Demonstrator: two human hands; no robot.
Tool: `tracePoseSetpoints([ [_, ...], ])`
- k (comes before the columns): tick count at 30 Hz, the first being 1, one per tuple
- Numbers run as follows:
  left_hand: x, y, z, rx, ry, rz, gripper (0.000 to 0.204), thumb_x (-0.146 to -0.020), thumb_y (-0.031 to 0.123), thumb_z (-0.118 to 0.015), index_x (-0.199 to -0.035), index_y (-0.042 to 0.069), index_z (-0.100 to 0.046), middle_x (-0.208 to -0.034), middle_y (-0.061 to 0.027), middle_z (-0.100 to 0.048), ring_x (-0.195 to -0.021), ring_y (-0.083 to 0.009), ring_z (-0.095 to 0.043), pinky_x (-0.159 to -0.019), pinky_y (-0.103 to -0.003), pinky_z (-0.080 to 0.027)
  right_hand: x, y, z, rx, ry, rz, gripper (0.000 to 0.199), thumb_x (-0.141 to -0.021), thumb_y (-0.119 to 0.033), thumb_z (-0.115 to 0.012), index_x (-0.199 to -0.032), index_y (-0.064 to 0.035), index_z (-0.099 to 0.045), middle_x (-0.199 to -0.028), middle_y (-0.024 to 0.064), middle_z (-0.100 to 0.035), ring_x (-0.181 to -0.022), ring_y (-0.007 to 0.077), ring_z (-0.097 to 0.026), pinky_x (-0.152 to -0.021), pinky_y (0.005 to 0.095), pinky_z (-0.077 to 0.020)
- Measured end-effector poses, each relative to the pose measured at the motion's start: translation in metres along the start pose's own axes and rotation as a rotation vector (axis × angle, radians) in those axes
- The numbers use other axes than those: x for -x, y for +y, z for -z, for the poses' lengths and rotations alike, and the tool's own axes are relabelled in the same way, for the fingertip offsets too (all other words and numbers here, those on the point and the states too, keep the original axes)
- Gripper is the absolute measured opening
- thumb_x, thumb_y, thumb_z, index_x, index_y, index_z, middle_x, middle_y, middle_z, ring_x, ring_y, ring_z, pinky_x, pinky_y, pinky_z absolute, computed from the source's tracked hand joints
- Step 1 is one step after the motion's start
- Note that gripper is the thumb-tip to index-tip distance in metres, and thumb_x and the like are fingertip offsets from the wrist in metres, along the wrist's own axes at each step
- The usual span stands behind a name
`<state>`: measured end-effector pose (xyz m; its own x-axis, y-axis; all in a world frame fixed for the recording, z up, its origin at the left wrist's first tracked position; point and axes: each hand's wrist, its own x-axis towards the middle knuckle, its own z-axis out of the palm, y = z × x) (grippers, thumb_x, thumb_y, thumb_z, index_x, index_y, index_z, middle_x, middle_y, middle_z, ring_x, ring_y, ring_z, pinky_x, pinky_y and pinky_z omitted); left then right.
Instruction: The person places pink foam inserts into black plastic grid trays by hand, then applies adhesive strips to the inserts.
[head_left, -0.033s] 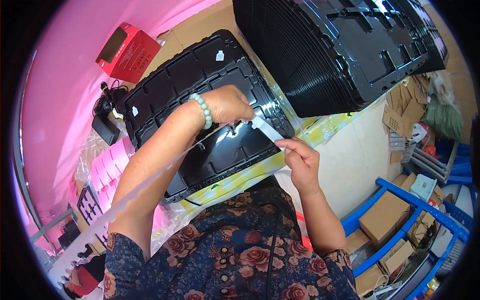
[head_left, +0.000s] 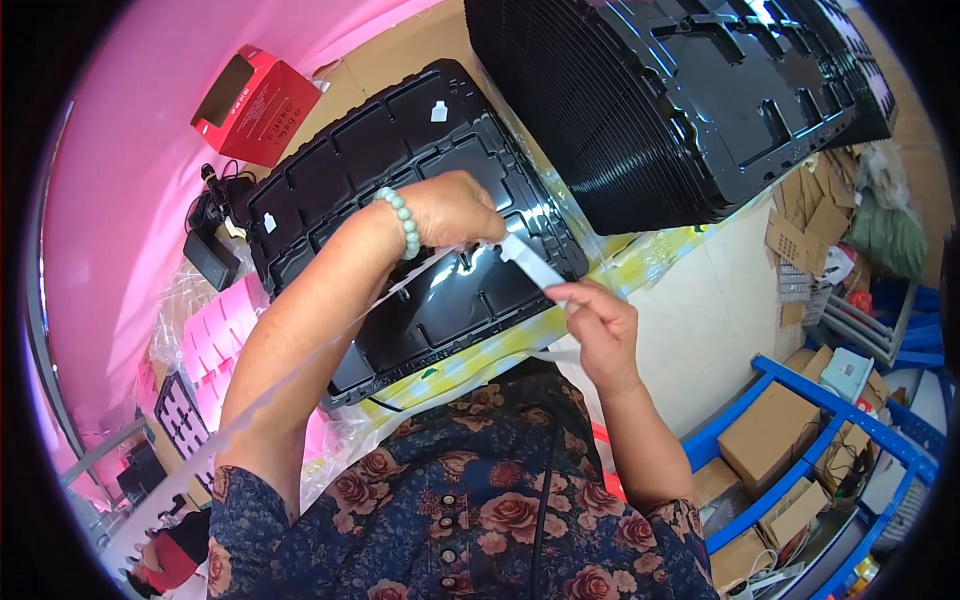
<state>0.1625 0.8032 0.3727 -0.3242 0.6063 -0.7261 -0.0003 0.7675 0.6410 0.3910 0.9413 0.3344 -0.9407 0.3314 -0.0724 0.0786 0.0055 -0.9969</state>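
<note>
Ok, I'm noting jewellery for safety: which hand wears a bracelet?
The left hand, with pale green beads circling its wrist; the right hand, pinching the white strip, has a bare wrist.

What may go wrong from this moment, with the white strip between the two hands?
The white strip, pinched by the right hand and reaching the left hand's fingertips, could crease or tear if pulled unevenly. The beaded bracelet at the left wrist appears over the black tray and might catch on its raised ridges.
</note>
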Motion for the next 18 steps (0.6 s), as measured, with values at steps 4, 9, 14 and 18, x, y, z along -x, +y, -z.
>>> tracePoseSetpoints([
  [4, 0.009, -0.001, 0.000, -0.160, -0.022, 0.013, 0.027, -0.077, 0.027, -0.070, -0.072, 0.001, -0.070, -0.060, -0.0044, -0.060, -0.054, -0.0137, -0.056, -0.051, -0.030, -0.045, 0.013, -0.001, -0.016, 0.136, -0.092, 0.029, 0.027, -0.086, 0.002, -0.053, -0.104, 0.0001, -0.072, -0.078, 0.0092, -0.061, -0.066, 0.0177, -0.057, -0.061, 0.0289, -0.0450],
  [9, -0.005, 0.000, -0.008, -0.508, 0.060, 0.035, 0.035, -0.078, 0.038, -0.073, -0.076, 0.003, -0.072, -0.062, -0.0078, -0.063, -0.060, -0.0209, -0.062, -0.060, -0.037, -0.049, 0.005, 0.005, -0.029, 0.571, 0.031, 0.166, 0.031, -0.087, 0.001, -0.058, -0.117, -0.0021, -0.069, -0.079, 0.0171, -0.064, -0.066, 0.0300, -0.063, -0.058, 0.0388, -0.0496],
  [14, -0.007, 0.026, -0.013, -0.677, 0.139, 0.143, 0.041, -0.076, 0.043, -0.074, -0.097, 0.007, -0.078, -0.098, -0.0149, -0.074, -0.093, -0.0340, -0.071, -0.084, -0.043, -0.055, -0.008, -0.003, -0.030, 0.917, -0.003, 0.156, 0.039, -0.084, -0.002, -0.062, -0.122, -0.0051, -0.067, -0.080, 0.0172, -0.064, -0.066, 0.0355, -0.063, -0.059, 0.0449, -0.0510],
  [18, -0.009, 0.041, -0.013, -0.725, 0.168, 0.153, 0.041, -0.077, 0.039, -0.073, -0.100, 0.005, -0.077, -0.100, -0.0157, -0.074, -0.096, -0.0333, -0.071, -0.083, -0.041, -0.056, -0.016, -0.002, -0.031, 1.105, -0.003, 0.179, 0.043, -0.080, -0.005, -0.064, -0.123, -0.0069, -0.068, -0.076, 0.0134, -0.062, -0.064, 0.0339, -0.063, -0.057, 0.0446, -0.0508],
])
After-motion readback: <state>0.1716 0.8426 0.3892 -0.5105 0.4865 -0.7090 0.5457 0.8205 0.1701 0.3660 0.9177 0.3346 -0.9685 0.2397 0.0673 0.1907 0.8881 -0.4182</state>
